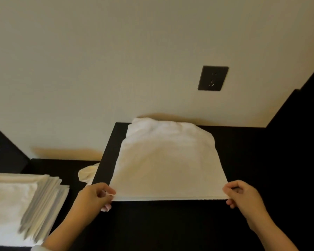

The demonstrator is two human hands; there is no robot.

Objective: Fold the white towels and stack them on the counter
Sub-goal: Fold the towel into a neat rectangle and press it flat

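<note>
Towel (167,163) near corners pinched: L hand (96,195); R hand (243,194).

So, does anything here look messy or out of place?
Yes: a crumpled white cloth lies loose left of the counter, unlike the folded stack. The far end of the held towel is bunched at the wall.

Looking forward and down from head height, through a single wide-angle lens. Facing a plain cream wall (116,51) filling the upper half of the frame. Sitting close over a flat black counter (170,223) across the lower half, centring a white cloth towel (167,165), with left hand (95,195) and right hand (243,194) showing at the bottom edge.
</note>
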